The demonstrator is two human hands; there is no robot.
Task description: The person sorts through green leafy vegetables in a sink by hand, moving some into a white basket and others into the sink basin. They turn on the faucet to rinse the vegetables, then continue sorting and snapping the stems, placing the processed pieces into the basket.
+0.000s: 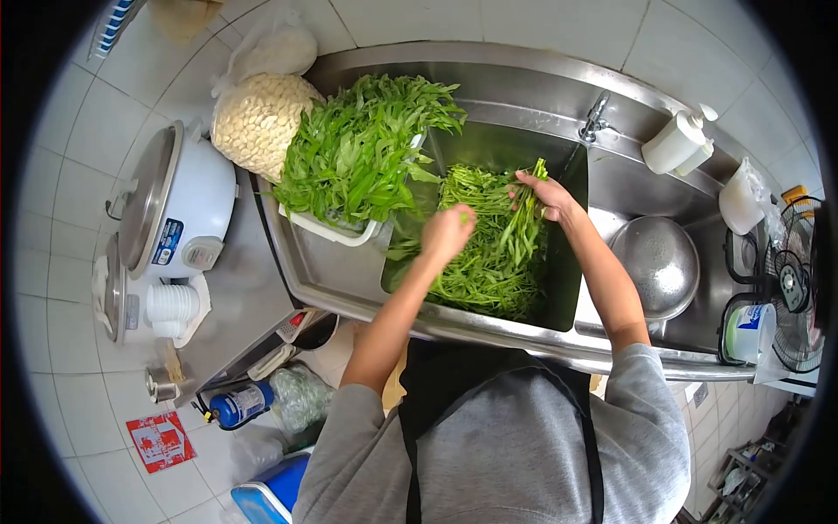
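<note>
Long green stems of a leafy vegetable that looks like water spinach fill much of the deep steel sink basin. My right hand is closed around a bunch of these stems at the basin's right side, and the stems hang down from it. Over the left part of the heap, my left hand is closed with curled fingers; what it pinches, if anything, is too small to tell. Left of the basin, a white tub is heaped with leafy greens.
A tap rises behind the sink. On the right are a metal colander, pump bottles and a fan. A bag of pale peeled cloves or beans and a large rice cooker stand left.
</note>
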